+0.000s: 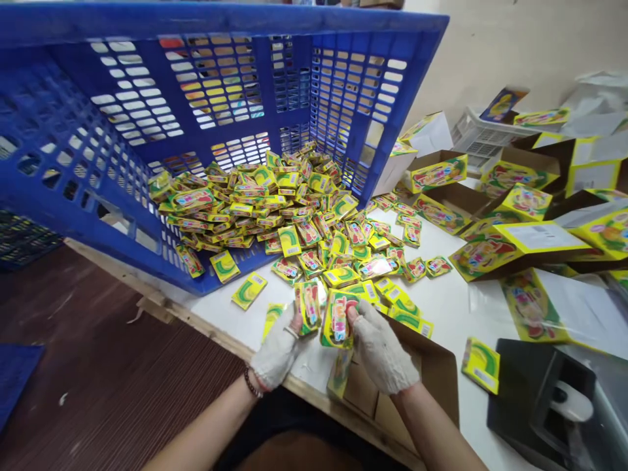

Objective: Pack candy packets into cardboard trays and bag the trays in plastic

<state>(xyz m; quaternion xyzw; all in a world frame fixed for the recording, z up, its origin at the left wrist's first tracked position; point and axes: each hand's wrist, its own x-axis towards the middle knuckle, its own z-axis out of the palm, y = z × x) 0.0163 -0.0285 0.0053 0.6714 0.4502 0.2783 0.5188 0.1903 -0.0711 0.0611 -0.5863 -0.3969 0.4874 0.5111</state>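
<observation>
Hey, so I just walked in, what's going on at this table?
A person in pale gloves is handling small printed packets. The left hand grips at least one green-and-yellow packet, and the right hand grips at least one other packet, beside an open brown box. A heap of loose packets fills part of a blue crate and spills onto the white table. Printed open boxes crowd the right side.

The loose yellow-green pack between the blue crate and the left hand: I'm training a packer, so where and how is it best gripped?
Probably pinch the pack mid-length across its two long edges, coming from above on the side of the left hand: it lies flat by itself, both long edges exposed.
</observation>
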